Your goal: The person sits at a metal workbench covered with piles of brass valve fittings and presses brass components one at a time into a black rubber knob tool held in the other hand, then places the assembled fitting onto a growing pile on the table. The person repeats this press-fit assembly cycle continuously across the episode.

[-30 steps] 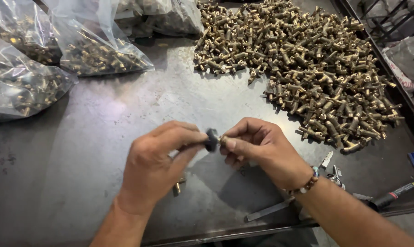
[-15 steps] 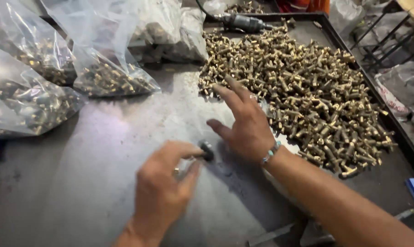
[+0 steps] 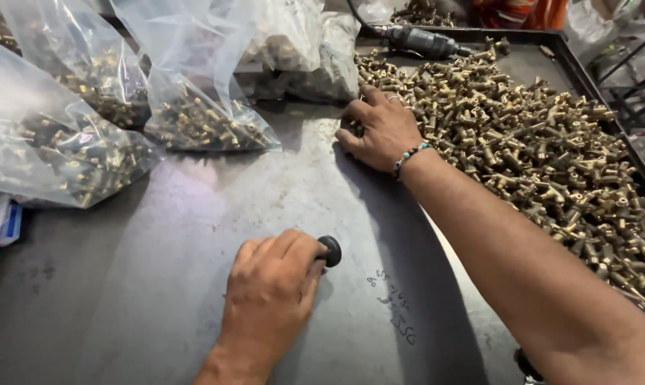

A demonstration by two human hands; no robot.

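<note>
Clear plastic bags (image 3: 194, 107) of brass fittings crowd our desk's (image 3: 194, 214) far left. Our left hand (image 3: 272, 292) closes its grip on a small black round knob (image 3: 330, 251) mid-desk; our right hand (image 3: 383, 128) rests loosely open on the brass pile (image 3: 536, 142).

The left hand (image 3: 272, 285) hides all but the round dark end of the small part (image 3: 330, 250) in its grip, and the right hand's fingertips (image 3: 358, 121) vanish among the brass fittings (image 3: 536, 150).
</note>
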